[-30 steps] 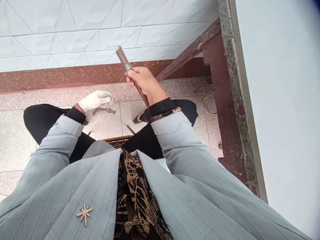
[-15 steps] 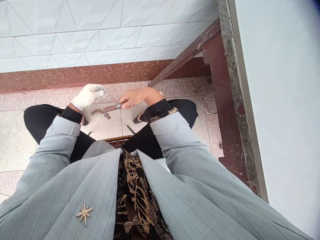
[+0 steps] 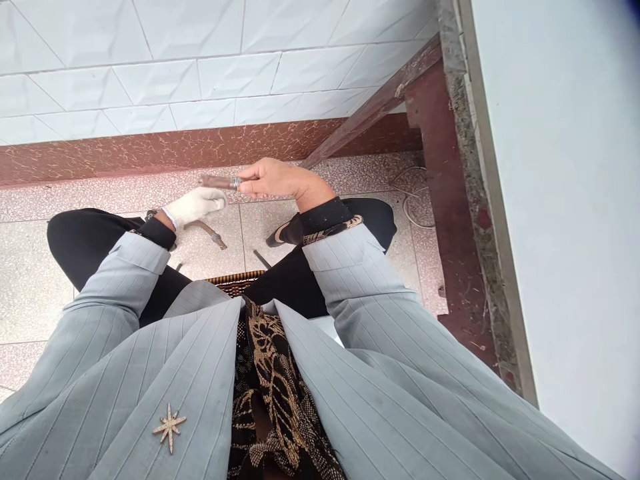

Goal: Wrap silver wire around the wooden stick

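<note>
My left hand (image 3: 195, 205), in a white glove, is closed with its fingers curled. What it grips, if anything, is hidden. My bare right hand (image 3: 273, 179) grips a short brown stick-like handle (image 3: 216, 181), bound with wire near my fingers. The handle points left, just above the gloved knuckles; whether they touch I cannot tell. Below my left hand, a bent brown stick-like piece (image 3: 206, 231) with wire around its lower end appears to lie on the floor.
A tiled wall (image 3: 220, 80) with a red-brown base runs ahead. At my right stands a dark red wooden frame (image 3: 445, 173) with a slanting brace, under a white surface (image 3: 565, 200). A pale cable (image 3: 413, 217) lies on the speckled floor. A woven seat edge (image 3: 237, 277) shows between my legs.
My right hand has raised the handle up and away from the bent piece. My left hand has moved right and slightly down, now beneath the handle. The bent piece's lower end has shifted slightly.
</note>
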The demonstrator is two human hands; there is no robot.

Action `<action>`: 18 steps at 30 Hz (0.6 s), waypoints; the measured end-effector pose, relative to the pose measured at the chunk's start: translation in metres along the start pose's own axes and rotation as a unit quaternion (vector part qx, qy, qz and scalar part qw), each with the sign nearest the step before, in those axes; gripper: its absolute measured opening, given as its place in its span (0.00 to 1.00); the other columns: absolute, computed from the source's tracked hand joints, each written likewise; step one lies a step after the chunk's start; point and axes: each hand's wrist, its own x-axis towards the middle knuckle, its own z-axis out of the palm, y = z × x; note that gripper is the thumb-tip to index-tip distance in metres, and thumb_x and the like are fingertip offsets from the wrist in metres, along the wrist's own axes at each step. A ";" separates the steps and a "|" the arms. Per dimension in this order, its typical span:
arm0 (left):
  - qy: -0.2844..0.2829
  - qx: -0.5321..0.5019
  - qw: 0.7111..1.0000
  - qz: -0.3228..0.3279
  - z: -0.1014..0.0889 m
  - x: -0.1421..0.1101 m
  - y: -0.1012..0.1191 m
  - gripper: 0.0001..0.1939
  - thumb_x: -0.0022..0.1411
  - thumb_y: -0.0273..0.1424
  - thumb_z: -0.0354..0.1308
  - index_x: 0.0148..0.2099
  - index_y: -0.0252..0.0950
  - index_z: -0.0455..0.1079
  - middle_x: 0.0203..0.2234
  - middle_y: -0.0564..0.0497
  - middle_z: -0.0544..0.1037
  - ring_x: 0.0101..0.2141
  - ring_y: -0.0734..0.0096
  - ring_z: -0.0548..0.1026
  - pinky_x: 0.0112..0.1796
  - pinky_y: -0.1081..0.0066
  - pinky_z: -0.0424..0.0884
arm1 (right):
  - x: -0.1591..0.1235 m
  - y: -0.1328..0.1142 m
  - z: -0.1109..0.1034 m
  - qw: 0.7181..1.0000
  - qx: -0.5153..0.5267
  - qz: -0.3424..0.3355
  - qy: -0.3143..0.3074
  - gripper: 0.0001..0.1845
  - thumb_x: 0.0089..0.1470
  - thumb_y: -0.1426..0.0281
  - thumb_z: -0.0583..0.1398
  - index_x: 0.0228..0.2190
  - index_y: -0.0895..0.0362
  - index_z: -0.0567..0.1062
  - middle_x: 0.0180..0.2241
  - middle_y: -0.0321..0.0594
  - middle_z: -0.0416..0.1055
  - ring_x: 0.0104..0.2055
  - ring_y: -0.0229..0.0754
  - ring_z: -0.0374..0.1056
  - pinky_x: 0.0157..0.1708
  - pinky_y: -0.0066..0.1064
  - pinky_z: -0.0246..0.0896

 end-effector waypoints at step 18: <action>-0.034 0.144 0.988 -0.035 0.011 -0.009 0.018 0.08 0.63 0.32 0.55 0.35 0.35 0.73 0.22 0.55 0.70 0.23 0.75 0.67 0.27 0.73 0.63 | 0.022 0.002 0.027 0.938 -0.138 0.138 -0.286 0.08 0.66 0.70 0.63 0.36 0.61 0.81 0.22 0.33 0.68 0.26 0.36 0.62 0.33 0.31 0.52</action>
